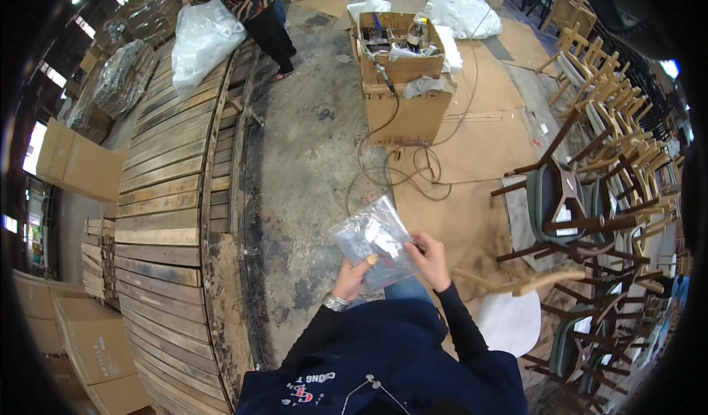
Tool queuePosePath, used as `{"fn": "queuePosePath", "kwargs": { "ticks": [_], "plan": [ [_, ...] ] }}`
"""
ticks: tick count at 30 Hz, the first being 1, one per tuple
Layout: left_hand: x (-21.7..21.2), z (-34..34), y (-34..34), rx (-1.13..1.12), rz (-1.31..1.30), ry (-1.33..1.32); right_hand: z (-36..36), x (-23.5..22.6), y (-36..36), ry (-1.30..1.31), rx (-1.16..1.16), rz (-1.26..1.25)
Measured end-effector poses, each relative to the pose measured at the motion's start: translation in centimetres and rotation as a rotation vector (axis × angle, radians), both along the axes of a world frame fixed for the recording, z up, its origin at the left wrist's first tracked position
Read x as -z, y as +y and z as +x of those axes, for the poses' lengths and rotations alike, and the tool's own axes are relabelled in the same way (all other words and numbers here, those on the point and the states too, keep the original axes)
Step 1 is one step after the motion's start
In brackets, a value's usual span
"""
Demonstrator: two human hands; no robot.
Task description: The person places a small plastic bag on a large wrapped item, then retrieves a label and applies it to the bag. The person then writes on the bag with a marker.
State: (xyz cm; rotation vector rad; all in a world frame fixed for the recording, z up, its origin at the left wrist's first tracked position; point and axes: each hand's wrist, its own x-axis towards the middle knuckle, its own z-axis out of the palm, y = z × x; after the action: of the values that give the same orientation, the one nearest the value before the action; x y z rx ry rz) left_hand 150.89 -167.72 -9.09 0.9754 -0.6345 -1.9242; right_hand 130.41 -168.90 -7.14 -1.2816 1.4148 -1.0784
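Note:
A clear plastic bag (374, 232), shiny and crinkled, lies across both my hands in front of my body. What is inside it, if anything, I cannot make out through the glare. My left hand (352, 276) grips its lower left side, with the thumb on top and the fingers underneath. At the right edge, my right hand (428, 256) pinches the plastic between thumb and fingers.
A cardboard box (404, 109) ahead carries an open box of bottles and tools. A hose (431, 170) coils on the floor. Slatted wooden pallets (158, 216) run along the left. Upturned chairs (557, 194) crowd the right. Another person (247, 2) handles a plastic-wrapped bundle (206, 43).

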Motion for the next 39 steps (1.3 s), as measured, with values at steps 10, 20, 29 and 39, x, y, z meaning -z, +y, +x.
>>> {"fn": "queuePosePath", "kwargs": {
  "ticks": [10,20,29,39],
  "plan": [
    [-1.0,6.5,-25.8,-0.497,0.019,-0.542,7.9,-0.1,-34.7,0.225,-0.319,-0.027],
    [1.4,9.8,-51.0,-0.368,0.049,-0.792,-5.9,3.4,-53.1,0.496,0.351,0.097],
    [0.0,4.2,-57.4,-0.756,0.229,-0.702,-19.8,7.8,-78.1,0.453,0.241,0.040],
    [-0.8,3.2,-59.2,-0.924,0.358,-0.522,-19.5,40.8,-91.5,1.067,-0.569,0.521]
  ]
}}
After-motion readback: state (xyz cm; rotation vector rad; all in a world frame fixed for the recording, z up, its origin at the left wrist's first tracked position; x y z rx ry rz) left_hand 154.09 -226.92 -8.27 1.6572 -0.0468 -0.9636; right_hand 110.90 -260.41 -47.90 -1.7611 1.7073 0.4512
